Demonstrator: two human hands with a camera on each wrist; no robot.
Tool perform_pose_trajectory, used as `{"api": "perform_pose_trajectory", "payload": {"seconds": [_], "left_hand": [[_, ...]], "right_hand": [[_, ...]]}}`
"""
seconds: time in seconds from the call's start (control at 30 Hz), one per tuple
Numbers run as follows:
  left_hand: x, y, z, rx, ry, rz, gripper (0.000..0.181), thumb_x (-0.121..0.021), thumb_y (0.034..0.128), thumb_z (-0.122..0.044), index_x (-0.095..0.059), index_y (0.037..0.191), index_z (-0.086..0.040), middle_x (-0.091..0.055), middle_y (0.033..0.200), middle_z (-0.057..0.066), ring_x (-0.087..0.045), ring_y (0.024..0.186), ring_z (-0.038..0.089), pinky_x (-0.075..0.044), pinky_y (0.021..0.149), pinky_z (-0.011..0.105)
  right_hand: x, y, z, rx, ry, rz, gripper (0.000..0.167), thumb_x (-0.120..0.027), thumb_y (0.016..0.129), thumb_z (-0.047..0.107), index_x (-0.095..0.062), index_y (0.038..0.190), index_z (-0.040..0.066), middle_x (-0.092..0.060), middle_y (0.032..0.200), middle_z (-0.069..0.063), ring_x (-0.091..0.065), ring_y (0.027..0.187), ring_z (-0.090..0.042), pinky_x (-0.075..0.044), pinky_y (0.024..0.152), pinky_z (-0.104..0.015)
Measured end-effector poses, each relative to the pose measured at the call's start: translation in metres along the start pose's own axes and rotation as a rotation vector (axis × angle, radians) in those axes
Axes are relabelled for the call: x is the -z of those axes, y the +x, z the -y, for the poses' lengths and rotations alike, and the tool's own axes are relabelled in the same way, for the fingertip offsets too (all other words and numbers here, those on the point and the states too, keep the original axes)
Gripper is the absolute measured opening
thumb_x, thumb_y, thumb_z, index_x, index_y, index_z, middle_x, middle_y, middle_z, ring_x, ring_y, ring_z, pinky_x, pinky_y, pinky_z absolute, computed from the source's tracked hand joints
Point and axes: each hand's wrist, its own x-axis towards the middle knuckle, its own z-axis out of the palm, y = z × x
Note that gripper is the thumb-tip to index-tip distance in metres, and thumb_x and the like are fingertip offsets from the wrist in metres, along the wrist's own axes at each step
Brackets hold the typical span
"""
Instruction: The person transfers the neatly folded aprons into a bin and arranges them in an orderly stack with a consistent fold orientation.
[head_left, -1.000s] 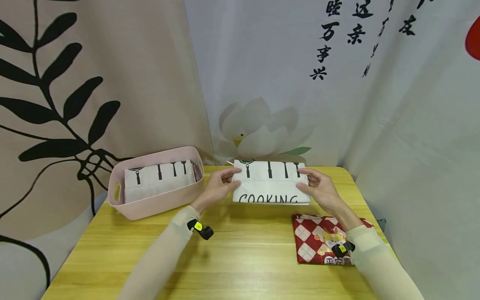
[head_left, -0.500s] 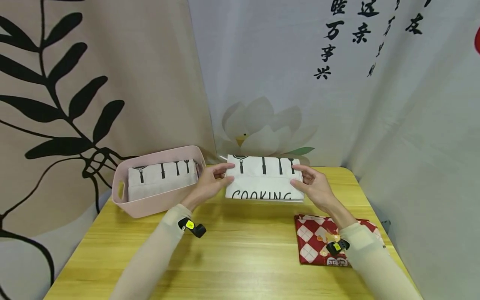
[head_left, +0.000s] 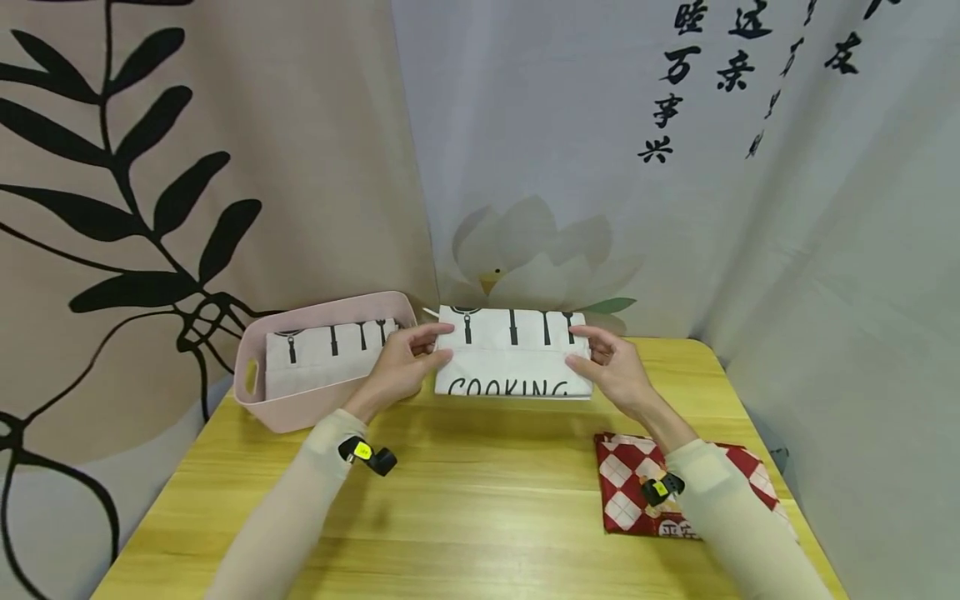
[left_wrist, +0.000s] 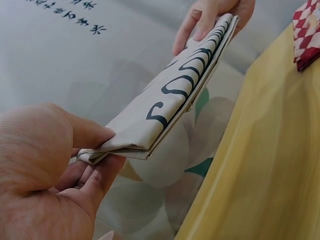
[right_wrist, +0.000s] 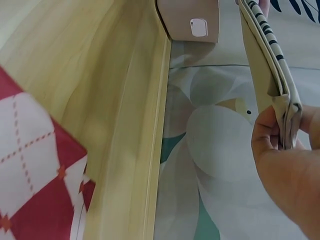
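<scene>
A folded white apron [head_left: 510, 354] printed with black utensils and the word COOKING is held off the table between both hands. My left hand [head_left: 405, 362] pinches its left end, thumb on top and fingers beneath, as the left wrist view shows at the apron's layered fold [left_wrist: 150, 120]. At the other end, my right hand [head_left: 618, 367] pinches the apron with thumb and fingers. A pink basket [head_left: 315, 408] stands just left of my left hand, and inside it lies another folded white cloth [head_left: 322, 371] with a similar print.
Under my right forearm lies a folded red-and-white checked cloth [head_left: 630, 492] on the wooden table [head_left: 480, 500]. Printed curtains [head_left: 540, 167] hang right behind the table's far edge. Cameras are strapped to both wrists.
Both hands have carried the apron leftward and slightly up, closer to the pink basket. The head view has shifted a little as well. The grip on the apron stays the same.
</scene>
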Motion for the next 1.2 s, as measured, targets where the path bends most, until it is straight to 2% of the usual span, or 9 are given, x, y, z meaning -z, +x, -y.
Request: {"api": "perform_pose_trajectory", "payload": {"seconds": [0.13, 0.23, 0.33, 0.37, 0.5, 0.7, 0.87, 1.07, 1.2], "left_hand": [[0.009, -0.004, 0.002, -0.006, 0.029, -0.018, 0.043, -0.080, 0.1054, -0.015, -0.075, 0.148, -0.016, -0.065, 0.106, 0.007, -0.056, 0.096, 0.021, -0.050, 0.081, 0.022], [0.016, -0.007, 0.004, -0.014, 0.029, -0.026, 0.042, -0.079, 0.1058, -0.015, -0.074, 0.148, -0.014, -0.059, 0.102, 0.007, -0.054, 0.092, 0.022, -0.048, 0.078, 0.023], [0.024, -0.010, 0.006, -0.010, 0.013, -0.032, 0.043, -0.079, 0.1063, -0.014, -0.074, 0.149, -0.012, -0.061, 0.105, 0.008, -0.055, 0.094, 0.023, -0.048, 0.079, 0.022], [0.026, -0.011, 0.006, -0.006, 0.002, -0.033, 0.043, -0.079, 0.1064, -0.014, -0.073, 0.149, -0.012, -0.063, 0.108, 0.010, -0.056, 0.096, 0.023, -0.049, 0.080, 0.022], [0.035, -0.015, 0.009, 0.011, 0.004, -0.046, 0.045, -0.080, 0.1065, -0.016, -0.073, 0.151, -0.014, -0.070, 0.119, 0.010, -0.059, 0.104, 0.022, -0.052, 0.087, 0.019], [0.050, -0.021, 0.015, 0.037, -0.007, -0.063, 0.045, -0.079, 0.1077, -0.019, -0.071, 0.152, -0.018, -0.073, 0.120, 0.012, -0.058, 0.102, 0.021, -0.051, 0.085, 0.020], [0.059, -0.025, 0.016, 0.037, -0.005, -0.070, 0.047, -0.078, 0.1086, -0.019, -0.069, 0.155, -0.014, -0.076, 0.144, 0.017, -0.063, 0.115, 0.019, -0.053, 0.096, 0.012], [0.068, -0.029, 0.013, 0.057, 0.033, -0.085, 0.048, -0.077, 0.1098, -0.023, -0.068, 0.157, -0.015, -0.074, 0.142, 0.018, -0.060, 0.114, 0.020, -0.052, 0.094, 0.013], [0.074, -0.031, 0.012, 0.110, 0.042, -0.096, 0.048, -0.077, 0.1094, -0.026, -0.068, 0.157, -0.020, -0.073, 0.153, 0.010, -0.063, 0.127, 0.022, -0.051, 0.101, 0.014]], "right_hand": [[-0.008, 0.006, 0.001, -0.002, 0.012, 0.006, 0.053, -0.082, 0.106, 0.015, -0.065, 0.156, 0.011, -0.053, 0.105, -0.006, -0.050, 0.088, -0.009, -0.047, 0.072, -0.020], [-0.015, 0.011, 0.003, 0.007, 0.027, 0.011, 0.053, -0.082, 0.105, 0.013, -0.066, 0.155, 0.010, -0.067, 0.129, -0.013, -0.063, 0.103, -0.006, -0.057, 0.082, -0.016], [-0.022, 0.014, 0.007, 0.027, 0.035, 0.023, 0.054, -0.081, 0.105, 0.011, -0.065, 0.156, 0.008, -0.067, 0.151, -0.021, -0.067, 0.118, -0.008, -0.060, 0.090, -0.015], [-0.024, 0.015, 0.008, 0.030, 0.037, 0.025, 0.054, -0.081, 0.105, 0.011, -0.065, 0.156, 0.008, -0.066, 0.154, -0.022, -0.067, 0.120, -0.009, -0.060, 0.091, -0.015], [-0.032, 0.020, 0.012, 0.037, 0.039, 0.035, 0.053, -0.082, 0.105, 0.012, -0.066, 0.155, 0.009, -0.066, 0.153, -0.023, -0.064, 0.121, -0.017, -0.058, 0.088, -0.016], [-0.046, 0.029, 0.020, 0.061, 0.055, 0.056, 0.049, -0.082, 0.105, 0.014, -0.068, 0.152, 0.008, -0.067, 0.155, -0.023, -0.069, 0.128, -0.025, -0.062, 0.088, -0.017], [-0.054, 0.033, 0.026, 0.087, 0.065, 0.065, 0.042, -0.082, 0.105, 0.013, -0.070, 0.145, 0.005, -0.069, 0.151, -0.023, -0.071, 0.119, -0.020, -0.061, 0.086, -0.017], [-0.061, 0.037, 0.031, 0.106, 0.044, 0.072, 0.032, -0.082, 0.105, 0.016, -0.074, 0.134, 0.004, -0.072, 0.140, -0.021, -0.070, 0.111, -0.013, -0.059, 0.088, -0.017], [-0.066, 0.040, 0.034, 0.103, 0.053, 0.079, 0.030, -0.083, 0.105, 0.017, -0.076, 0.132, 0.005, -0.073, 0.136, -0.020, -0.073, 0.112, -0.012, -0.061, 0.087, -0.019]]}}
